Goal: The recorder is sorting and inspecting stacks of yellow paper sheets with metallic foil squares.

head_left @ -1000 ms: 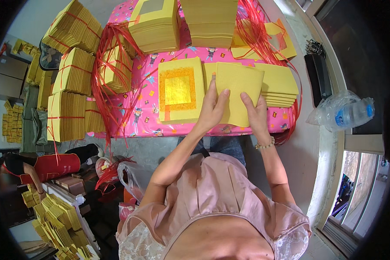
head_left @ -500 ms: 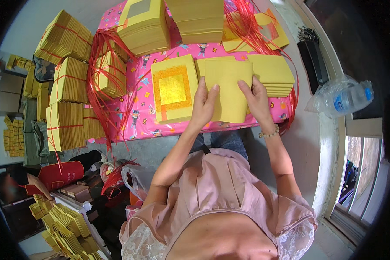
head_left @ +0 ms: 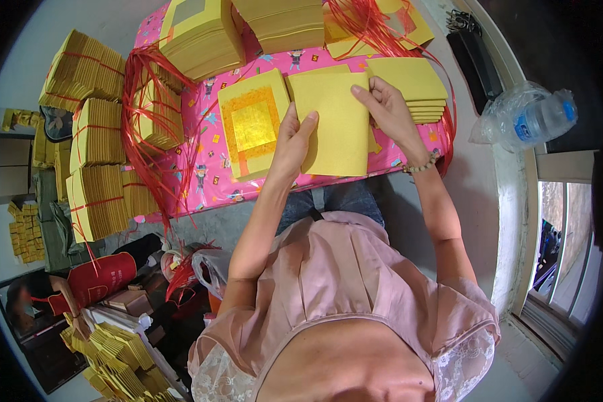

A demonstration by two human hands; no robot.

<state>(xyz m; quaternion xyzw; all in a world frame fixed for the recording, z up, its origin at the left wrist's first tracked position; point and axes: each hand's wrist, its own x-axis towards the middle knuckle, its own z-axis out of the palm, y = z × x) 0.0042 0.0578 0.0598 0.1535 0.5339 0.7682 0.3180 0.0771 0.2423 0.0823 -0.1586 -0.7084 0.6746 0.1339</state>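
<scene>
One yellow paper (head_left: pixel 335 124), held.
Left hand (head_left: pixel 290 142), right hand (head_left: pixel 390 115) clamped on opposite sides, near table's (head_left: pixel 211 142) front edge; red strands (head_left: pixel 134 127) crowd left edge.

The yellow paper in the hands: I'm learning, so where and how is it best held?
The yellow paper is probably best pinched at opposite side edges: left grip from the left, right grip from the right, near the upper corner. It is broad and flat, so its edges suit pinching.
</scene>
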